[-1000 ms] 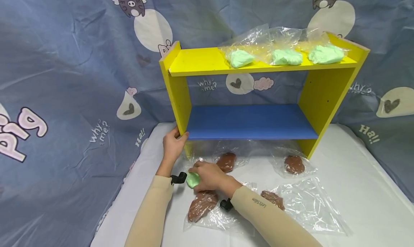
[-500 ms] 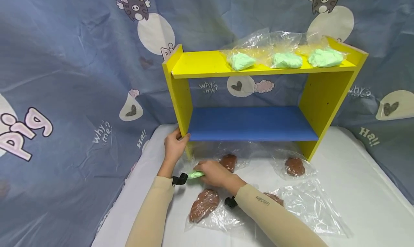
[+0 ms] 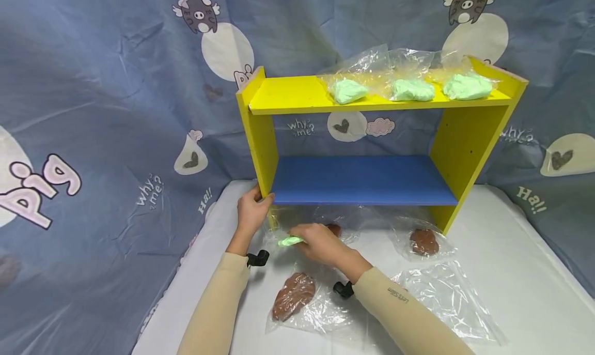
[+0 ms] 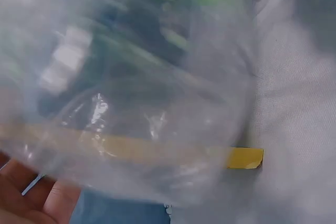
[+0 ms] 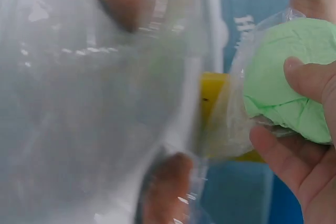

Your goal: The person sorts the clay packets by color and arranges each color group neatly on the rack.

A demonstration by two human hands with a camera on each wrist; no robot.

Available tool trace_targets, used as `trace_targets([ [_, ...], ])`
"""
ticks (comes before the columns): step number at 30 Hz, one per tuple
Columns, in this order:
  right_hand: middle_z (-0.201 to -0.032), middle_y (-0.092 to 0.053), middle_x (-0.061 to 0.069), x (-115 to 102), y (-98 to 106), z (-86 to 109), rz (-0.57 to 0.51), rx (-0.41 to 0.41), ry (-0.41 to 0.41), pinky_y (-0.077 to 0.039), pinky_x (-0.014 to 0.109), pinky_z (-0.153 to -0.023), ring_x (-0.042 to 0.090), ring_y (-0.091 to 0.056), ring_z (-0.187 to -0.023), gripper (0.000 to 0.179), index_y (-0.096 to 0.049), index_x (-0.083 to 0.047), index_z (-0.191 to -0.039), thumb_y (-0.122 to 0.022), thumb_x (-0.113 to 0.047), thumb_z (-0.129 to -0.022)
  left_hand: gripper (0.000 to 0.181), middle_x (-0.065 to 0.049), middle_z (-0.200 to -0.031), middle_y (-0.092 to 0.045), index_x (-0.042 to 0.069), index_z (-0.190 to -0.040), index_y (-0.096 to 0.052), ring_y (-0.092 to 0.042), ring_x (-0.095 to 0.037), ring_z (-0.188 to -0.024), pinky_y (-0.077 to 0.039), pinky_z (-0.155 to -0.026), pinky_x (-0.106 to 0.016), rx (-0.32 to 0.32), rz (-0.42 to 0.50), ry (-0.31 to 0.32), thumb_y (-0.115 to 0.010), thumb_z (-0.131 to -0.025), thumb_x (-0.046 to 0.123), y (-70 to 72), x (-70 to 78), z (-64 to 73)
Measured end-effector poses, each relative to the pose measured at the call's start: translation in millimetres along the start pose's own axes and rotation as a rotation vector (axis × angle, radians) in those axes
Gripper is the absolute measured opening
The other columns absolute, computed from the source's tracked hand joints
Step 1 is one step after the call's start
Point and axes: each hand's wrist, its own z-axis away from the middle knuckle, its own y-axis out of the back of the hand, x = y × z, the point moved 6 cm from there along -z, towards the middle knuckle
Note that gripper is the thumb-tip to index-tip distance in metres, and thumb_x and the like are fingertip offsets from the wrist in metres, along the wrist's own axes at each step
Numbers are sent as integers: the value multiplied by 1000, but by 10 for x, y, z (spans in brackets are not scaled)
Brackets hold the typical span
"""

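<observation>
In the head view my right hand (image 3: 323, 244) holds a bagged lump of light green clay (image 3: 290, 241) above the table, below the shelf's left end. The right wrist view shows the green clay (image 5: 289, 77) wrapped in clear plastic, pinched between thumb and fingers. My left hand (image 3: 253, 210) grips the left side panel (image 3: 257, 143) of a yellow and blue shelf, thumb in front and fingers mostly hidden behind. A blurred clear bag (image 4: 157, 114) covers much of the left wrist view, with the left fingers (image 4: 63, 200) at its lower edge.
Three bagged green lumps lie on the yellow top board (image 3: 293, 91), towards the right. Beneath the blue board (image 3: 362, 176) are bagged brown lumps, one (image 3: 424, 242) at the right. Another brown lump (image 3: 294, 296) lies in front, beside flat clear plastic (image 3: 451, 298).
My right hand has moved away from me and slightly right with the bagged green clay, which has tipped from face-on to edge-on. The left hand keeps its grip on the side panel.
</observation>
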Motion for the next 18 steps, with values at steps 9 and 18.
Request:
trace_targets([
  [9, -98, -69, -8, -131, 521, 128, -74, 140, 22, -53, 22, -68, 3, -63, -74, 16, -70, -18, -102, -73, -6, -92, 43, -11, -122, -70, 12, -134, -66, -68, -25, -109, -57, -88, -43, -34, -13, 0, -73, -94, 27, -15, -37, 59],
  [18, -109, -71, -5, -340, 1188, 159, -66, 295, 85, -55, 25, -72, 7, -65, -86, 35, -70, -17, -121, -70, 1, -92, 43, -12, -121, -70, 11, -134, -66, -69, -26, -104, -58, -84, -43, -24, -2, -15, -72, -95, 27, -9, 17, 21],
])
